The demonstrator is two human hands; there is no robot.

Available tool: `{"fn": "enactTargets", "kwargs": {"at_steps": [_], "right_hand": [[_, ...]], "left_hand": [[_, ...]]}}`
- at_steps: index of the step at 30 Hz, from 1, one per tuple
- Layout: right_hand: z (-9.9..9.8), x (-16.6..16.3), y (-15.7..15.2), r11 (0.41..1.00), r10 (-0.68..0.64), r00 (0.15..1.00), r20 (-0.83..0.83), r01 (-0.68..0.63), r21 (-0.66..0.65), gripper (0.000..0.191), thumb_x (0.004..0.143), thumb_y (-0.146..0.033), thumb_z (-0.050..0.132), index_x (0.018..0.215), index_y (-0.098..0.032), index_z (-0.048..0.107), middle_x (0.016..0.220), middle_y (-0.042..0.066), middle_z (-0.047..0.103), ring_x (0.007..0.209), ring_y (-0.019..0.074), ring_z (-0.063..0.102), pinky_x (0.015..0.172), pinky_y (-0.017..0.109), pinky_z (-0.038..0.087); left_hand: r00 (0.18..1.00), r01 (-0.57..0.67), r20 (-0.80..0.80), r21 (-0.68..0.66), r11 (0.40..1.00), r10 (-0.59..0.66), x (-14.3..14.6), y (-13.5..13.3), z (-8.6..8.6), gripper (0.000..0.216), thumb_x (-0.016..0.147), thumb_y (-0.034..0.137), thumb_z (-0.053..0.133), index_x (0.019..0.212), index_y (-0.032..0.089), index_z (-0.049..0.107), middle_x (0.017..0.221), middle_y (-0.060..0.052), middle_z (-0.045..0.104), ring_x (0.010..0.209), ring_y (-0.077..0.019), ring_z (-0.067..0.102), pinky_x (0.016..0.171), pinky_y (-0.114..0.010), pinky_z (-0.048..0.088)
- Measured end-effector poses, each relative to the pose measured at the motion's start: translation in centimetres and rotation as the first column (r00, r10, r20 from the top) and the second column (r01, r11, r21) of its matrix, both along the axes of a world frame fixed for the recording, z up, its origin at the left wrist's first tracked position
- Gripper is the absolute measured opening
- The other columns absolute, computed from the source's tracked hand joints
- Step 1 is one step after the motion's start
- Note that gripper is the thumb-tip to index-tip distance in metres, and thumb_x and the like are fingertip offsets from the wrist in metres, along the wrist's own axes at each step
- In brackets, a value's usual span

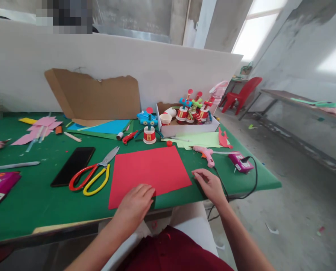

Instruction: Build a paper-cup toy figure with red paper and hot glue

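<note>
A red paper sheet [151, 171] lies flat on the green table [38, 203] in front of me. My left hand [135, 205] rests on the sheet's near edge, fingers curled down onto the paper. My right hand [210, 184] lies on the table just past the sheet's right corner, fingers loosely spread and touching the cloth. Neither hand lifts anything. Scissors with red and yellow handles [93, 175] lie left of the sheet, beside a black phone [73, 165].
A pink glue gun [207, 154] and a purple plug box [241, 162] with a black cord sit right of the sheet. A white box [184, 130] holds paper-cup figures; another figure [149, 133] stands before it. Cardboard [94, 96], coloured papers and a red chair [242, 96] lie beyond.
</note>
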State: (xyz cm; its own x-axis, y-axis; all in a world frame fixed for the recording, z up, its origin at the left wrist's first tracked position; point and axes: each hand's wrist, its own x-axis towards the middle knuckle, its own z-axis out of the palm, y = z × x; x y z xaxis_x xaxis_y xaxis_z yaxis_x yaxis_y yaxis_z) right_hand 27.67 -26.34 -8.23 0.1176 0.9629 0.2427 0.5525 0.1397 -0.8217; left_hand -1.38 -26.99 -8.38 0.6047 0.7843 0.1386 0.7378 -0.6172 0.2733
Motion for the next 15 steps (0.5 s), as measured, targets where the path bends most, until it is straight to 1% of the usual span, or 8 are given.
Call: {"fn": "enactTargets", "kwargs": {"at_steps": [1,3,6,8,11,13,15], "right_hand": [[-0.1,-0.2,0.2,1.0,0.009,1.0,-0.003,-0.009,0.003,0.025,0.085,-0.04,0.053,0.086,-0.021,0.07,0.089,0.007,0.074,0.079,0.0205,0.068,0.073,0.033,0.056],[-0.1,-0.5,0.5,1.0,0.021,1.0,0.001,-0.021,0.013,0.025,0.085,-0.039,0.053,0.086,-0.021,0.07,0.088,0.007,0.074,0.079,0.0204,0.068,0.073,0.032,0.056],[0.0,-0.4,0.5,0.999,0.03,0.999,0.041,-0.031,0.029,0.024,0.087,-0.037,0.052,0.086,-0.021,0.069,0.088,0.007,0.073,0.081,0.0203,0.068,0.075,0.032,0.055],[0.2,-0.1,0.2,0.998,0.047,0.996,0.082,-0.051,0.047,0.023,0.088,-0.035,0.051,0.088,-0.021,0.069,0.088,0.007,0.072,0.082,0.0203,0.068,0.076,0.032,0.055],[0.3,0.5,-0.6,0.985,0.137,0.978,0.158,-0.151,0.083,0.021,0.087,-0.035,0.057,0.099,-0.021,0.067,0.096,0.008,0.07,0.09,0.0214,0.066,0.082,0.035,0.055],[0.2,0.7,-1.0,0.971,0.185,0.956,0.227,-0.213,0.106,0.033,0.083,-0.037,0.065,0.112,-0.022,0.062,0.109,0.009,0.066,0.102,0.0238,0.063,0.089,0.039,0.053],[0.0,0.7,-1.1,0.968,0.165,0.938,0.304,-0.212,0.13,0.048,0.081,-0.036,0.068,0.125,-0.023,0.055,0.12,0.011,0.06,0.112,0.026,0.058,0.096,0.042,0.05]], "left_hand": [[0.999,-0.01,-0.032,0.023,1.0,0.011,0.6,-0.4,-0.3,0.032,0.086,0.011,0.045,0.113,0.02,0.061,0.114,-0.01,0.067,0.104,-0.0212,0.06,0.093,-0.036,0.048],[0.992,-0.034,-0.118,0.05,0.998,0.04,1.4,-0.6,-0.2,0.036,0.084,0.005,0.044,0.112,0.019,0.061,0.108,-0.01,0.068,0.097,-0.0215,0.061,0.087,-0.035,0.05],[0.969,-0.057,-0.239,0.056,0.997,0.069,2.1,-0.3,0.6,0.037,0.08,0.001,0.045,0.109,0.017,0.062,0.098,-0.011,0.068,0.087,-0.0227,0.062,0.079,-0.034,0.051],[0.957,-0.075,-0.277,0.066,0.995,0.09,2.5,-0.3,1.1,0.036,0.079,0.002,0.046,0.107,0.016,0.063,0.095,-0.011,0.068,0.086,-0.0238,0.061,0.077,-0.035,0.05],[0.95,-0.117,-0.276,0.108,0.987,0.143,2.9,-0.4,1.2,0.032,0.08,0.004,0.046,0.103,0.016,0.065,0.089,-0.01,0.067,0.085,-0.025,0.061,0.075,-0.036,0.049],[0.952,-0.135,-0.255,0.155,0.979,0.172,2.9,-0.5,0.9,0.031,0.081,0.005,0.045,0.101,0.018,0.066,0.086,-0.009,0.066,0.084,-0.0249,0.06,0.075,-0.036,0.047],[0.957,-0.124,-0.235,0.199,0.972,0.17,2.6,-0.6,0.5,0.032,0.082,0.006,0.044,0.102,0.018,0.066,0.086,-0.009,0.066,0.084,-0.0244,0.06,0.075,-0.036,0.046]]}}
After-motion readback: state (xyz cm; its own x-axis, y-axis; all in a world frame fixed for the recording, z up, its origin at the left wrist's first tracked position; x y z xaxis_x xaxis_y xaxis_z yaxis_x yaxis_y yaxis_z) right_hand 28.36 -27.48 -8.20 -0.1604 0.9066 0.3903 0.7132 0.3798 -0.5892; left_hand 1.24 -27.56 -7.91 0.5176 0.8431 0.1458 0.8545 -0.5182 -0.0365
